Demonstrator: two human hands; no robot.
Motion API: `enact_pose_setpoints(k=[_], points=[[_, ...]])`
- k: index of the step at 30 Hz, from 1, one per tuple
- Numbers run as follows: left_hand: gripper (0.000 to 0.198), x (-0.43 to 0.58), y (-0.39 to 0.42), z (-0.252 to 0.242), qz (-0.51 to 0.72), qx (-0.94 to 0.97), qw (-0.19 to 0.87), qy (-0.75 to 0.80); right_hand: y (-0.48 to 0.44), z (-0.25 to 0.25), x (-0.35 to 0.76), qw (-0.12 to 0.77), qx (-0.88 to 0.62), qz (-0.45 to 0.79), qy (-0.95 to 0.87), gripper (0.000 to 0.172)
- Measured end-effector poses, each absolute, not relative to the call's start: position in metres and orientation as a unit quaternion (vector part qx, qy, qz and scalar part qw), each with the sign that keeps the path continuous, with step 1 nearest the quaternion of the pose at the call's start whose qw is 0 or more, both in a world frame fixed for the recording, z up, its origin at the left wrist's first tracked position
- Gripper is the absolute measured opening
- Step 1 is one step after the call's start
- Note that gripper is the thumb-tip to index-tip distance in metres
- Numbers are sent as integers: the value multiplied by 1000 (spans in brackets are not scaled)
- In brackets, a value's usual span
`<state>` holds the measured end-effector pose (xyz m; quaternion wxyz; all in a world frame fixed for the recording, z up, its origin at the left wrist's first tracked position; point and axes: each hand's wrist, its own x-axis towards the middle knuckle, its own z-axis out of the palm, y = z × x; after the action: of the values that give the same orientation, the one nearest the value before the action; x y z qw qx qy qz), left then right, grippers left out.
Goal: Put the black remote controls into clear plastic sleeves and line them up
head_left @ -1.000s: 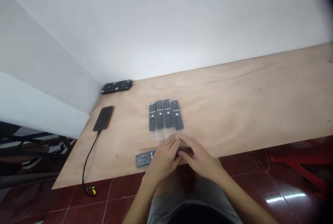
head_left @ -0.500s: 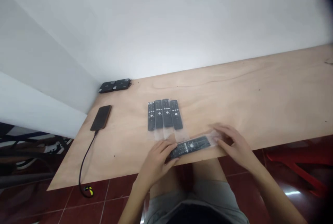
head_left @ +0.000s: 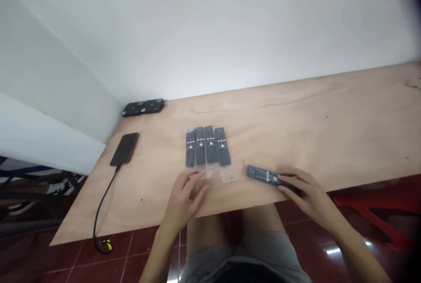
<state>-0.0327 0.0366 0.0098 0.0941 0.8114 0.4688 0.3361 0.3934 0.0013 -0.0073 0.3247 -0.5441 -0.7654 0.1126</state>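
Observation:
A black remote control (head_left: 261, 175) is gripped at its lower end by my right hand (head_left: 301, 188), near the table's front edge, its far end pointing left. My left hand (head_left: 186, 197) rests apart from it with fingers spread and nothing between them, close to the lower ends of some clear plastic sleeves. Above that hand several more remote controls (head_left: 211, 145) lie side by side in a row, most of them in clear sleeves (head_left: 229, 174) that stick out toward me. The leftmost one bears a white label at its top.
A phone (head_left: 125, 149) with a black cable (head_left: 102, 206) lies at the table's left, the cable hanging over the edge. Two black boxes (head_left: 143, 107) sit in the back left corner against the wall. A red plastic stool (head_left: 378, 206) stands at the right below the wooden table (head_left: 329, 134).
My left hand has let go of the remote control and moved left. My right hand now grips it by its lower end and has turned it; its top has shifted right.

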Motion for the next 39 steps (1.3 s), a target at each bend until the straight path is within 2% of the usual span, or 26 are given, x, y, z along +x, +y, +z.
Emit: enact_pose_setpoints(k=[3, 8, 14, 21, 25, 30, 35, 39], points=[[44, -38, 46, 7, 316, 815, 78, 480, 6, -10, 386, 326, -581, 71, -742, 28], [40, -31, 52, 4, 276, 844, 86, 452, 31, -7, 320, 306, -567, 75, -761, 39], [33, -32, 48, 5, 243, 856, 108, 444, 78, -4, 254, 297, -589, 49, -750, 30], [32, -30, 47, 10, 250, 851, 113, 448, 123, -6, 228, 321, -617, 49, -717, 34], [32, -30, 46, 12, 261, 847, 116, 449, 115, -7, 232, 341, -600, 63, -721, 40], [29, -30, 44, 16, 260, 847, 120, 447, 81, -8, 245, 360, -556, 89, -744, 30], [15, -31, 44, 9, 288, 846, 107, 437, 50, -6, 255, 325, -509, 118, -788, 29], [13, -32, 42, 7, 298, 846, 99, 431, 33, -4, 263, 297, -500, 107, -806, 31]])
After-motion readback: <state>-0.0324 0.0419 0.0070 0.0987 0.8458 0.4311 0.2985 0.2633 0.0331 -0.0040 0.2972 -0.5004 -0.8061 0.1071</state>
